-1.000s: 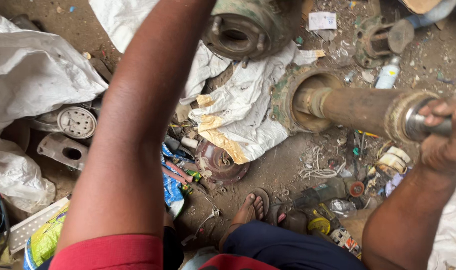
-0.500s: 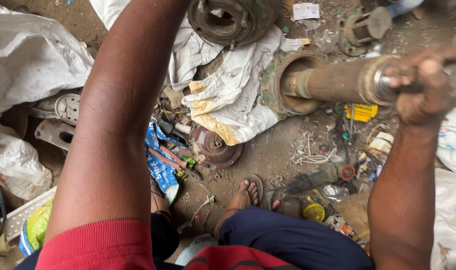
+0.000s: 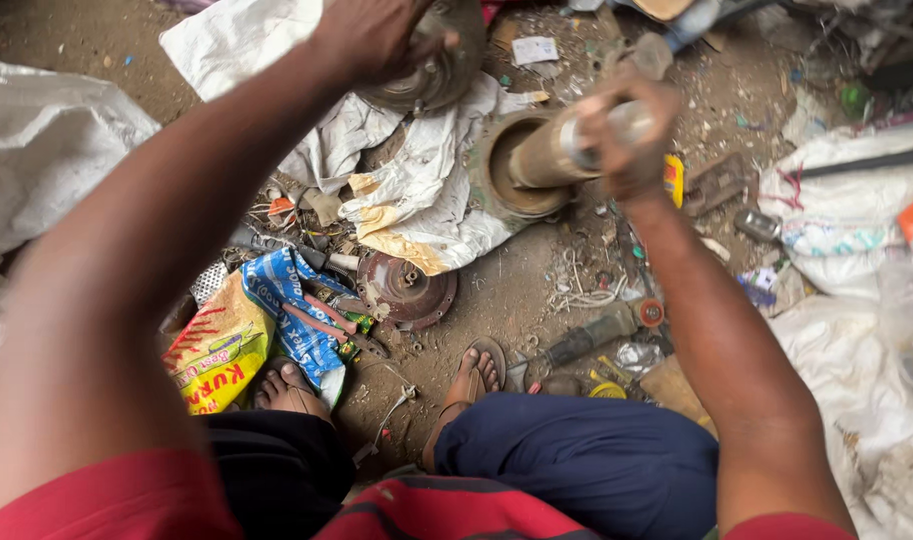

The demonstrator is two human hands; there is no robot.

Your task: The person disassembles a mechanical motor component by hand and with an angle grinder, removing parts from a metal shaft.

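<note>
Gripping rusty shaft [image 3: 537,155], yellow packet [image 3: 217,350] btm-left.

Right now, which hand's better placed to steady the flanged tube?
Right. The right hand already wraps the flanged metal tube near its end; the left hand is on the round metal hub beside it.

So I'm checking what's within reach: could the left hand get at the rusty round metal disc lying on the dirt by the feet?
Probably yes: the rusty round metal disc lies uncovered, but the left hand is gripping another round part.
</note>
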